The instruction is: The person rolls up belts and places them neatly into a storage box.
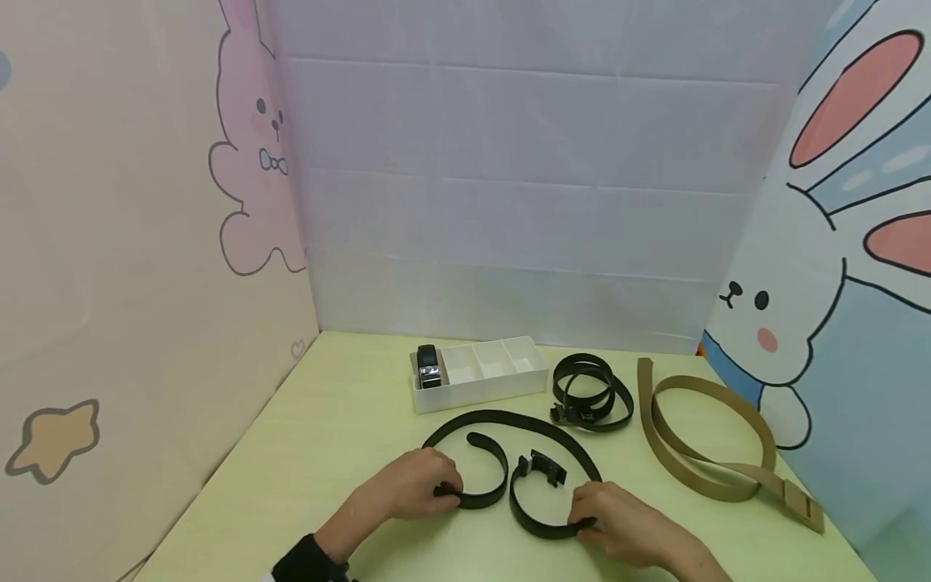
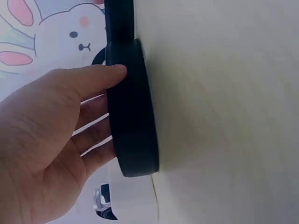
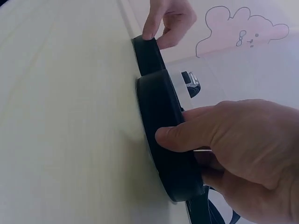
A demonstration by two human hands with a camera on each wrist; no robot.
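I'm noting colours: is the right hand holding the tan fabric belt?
No, the right hand pinches a flat black belt; the tan belt lies apart.

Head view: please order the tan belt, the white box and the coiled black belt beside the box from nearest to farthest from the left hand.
1. White box: ahead of the left hand.
2. Coiled black belt: right of the box.
3. Tan belt: farthest right.

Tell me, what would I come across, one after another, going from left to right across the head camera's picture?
Orange star drawing → pink bunny drawing → left hand → black belt's buckle → right hand → tan belt's buckle.
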